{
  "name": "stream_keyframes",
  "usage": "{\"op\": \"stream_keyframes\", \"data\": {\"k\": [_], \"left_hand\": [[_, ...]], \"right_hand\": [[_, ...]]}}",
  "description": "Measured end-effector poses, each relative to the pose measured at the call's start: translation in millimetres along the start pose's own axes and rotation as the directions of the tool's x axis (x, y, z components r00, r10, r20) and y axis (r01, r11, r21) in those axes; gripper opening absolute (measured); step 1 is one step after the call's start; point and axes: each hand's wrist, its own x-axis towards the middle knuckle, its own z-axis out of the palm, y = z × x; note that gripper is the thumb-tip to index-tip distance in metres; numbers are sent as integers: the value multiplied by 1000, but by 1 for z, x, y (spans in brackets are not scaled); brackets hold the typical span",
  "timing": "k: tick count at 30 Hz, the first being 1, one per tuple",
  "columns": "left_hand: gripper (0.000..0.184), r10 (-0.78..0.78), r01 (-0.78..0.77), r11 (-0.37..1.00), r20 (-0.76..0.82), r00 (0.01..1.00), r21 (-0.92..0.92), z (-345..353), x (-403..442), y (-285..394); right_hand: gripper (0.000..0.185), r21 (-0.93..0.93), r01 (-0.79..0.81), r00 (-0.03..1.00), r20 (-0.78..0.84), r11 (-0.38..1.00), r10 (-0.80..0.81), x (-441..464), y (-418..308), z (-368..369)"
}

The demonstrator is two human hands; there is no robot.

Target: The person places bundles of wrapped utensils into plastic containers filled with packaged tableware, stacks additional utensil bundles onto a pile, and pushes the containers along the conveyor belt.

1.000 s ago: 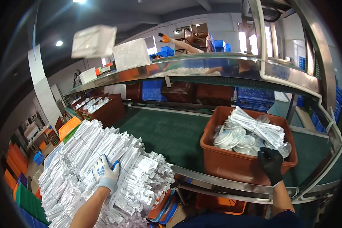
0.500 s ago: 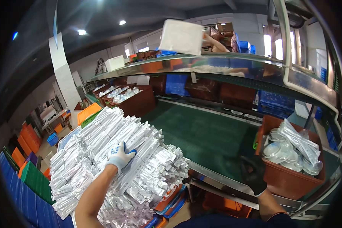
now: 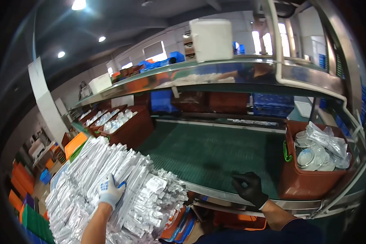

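My left hand (image 3: 111, 192), in a white glove with blue print, rests on top of a big pile of white wrapped packets (image 3: 85, 183), fingers spread. Over the near side of the green conveyor belt (image 3: 207, 150) is my right hand (image 3: 250, 188) in a black glove, its fingers curled with a gap between thumb and fingers and nothing visible in them. To its right on the belt stands a brown bin (image 3: 309, 185) with clear-wrapped round items and a bundle of wrapped packets (image 3: 327, 140) on top.
More brown bins (image 3: 140, 128) with clear-wrapped items stand at the belt's far left. Above the belt runs an upper shelf with a metal edge (image 3: 183, 77), bearing a white box (image 3: 211, 40). A metal frame with a pipe (image 3: 277, 49) rises at the right. Orange crates (image 3: 240, 219) lie below.
The brown bin has shifted right along the belt, and my right hand has come away from it to the left. The left hand stays on the pile. White boxes on the upper shelf have moved right.
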Motion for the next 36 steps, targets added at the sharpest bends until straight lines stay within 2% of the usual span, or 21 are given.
{"op": "stream_keyframes", "data": {"k": [1, 2, 5, 9, 11, 13, 18, 21, 26, 29, 36], "left_hand": [[95, -11, 11, 1000, -4, 1000, -1, 7, 6, -3], [95, 36, -34, 999, -95, 995, 25, 30, 20, -18], [95, 3, -3, 1000, -52, 999, -1, 28, 21, -7], [90, 49, -48, 999, -145, 988, 7, 53, 38, -14], [89, 25, -27, 1000, -117, 993, -15, 55, 41, -15], [89, 56, -58, 998, -162, 985, -7, 60, 45, -20], [90, 30, -29, 1000, -133, 991, 6, 59, 49, -18], [91, 26, -26, 1000, -121, 992, -1, 63, 56, -21], [89, 13, -7, 999, -129, 992, 44, 66, 61, -21], [90, 23, -27, 999, -133, 991, -29, 67, 59, -22], [89, 41, -49, 997, -136, 990, -58, 62, 52, -20]], "right_hand": [[18, 19, -6, 1000, -4, 1000, 6, 1, 4, 8], [18, 39, -8, 1000, -7, 999, 8, 2, 8, 14], [17, 30, -28, 999, 16, 999, 27, -3, 23, 26], [17, 17, -25, 1000, 9, 1000, 25, -5, 36, 44], [16, 19, -17, 999, 30, 1000, 17, -3, 37, 49], [16, 24, -19, 999, 32, 1000, 18, -2, 38, 55], [15, 41, -36, 998, 56, 999, 34, -2, 38, 64], [15, -27, -32, 997, 65, 999, 34, -2, 39, 69], [16, 19, -34, 999, 42, 999, 34, 1, 35, 76], [16, 56, -77, 996, 57, 995, 74, -6, 41, 75], [17, 78, -95, 994, 70, 992, 90, -12, 50, 70]]}}
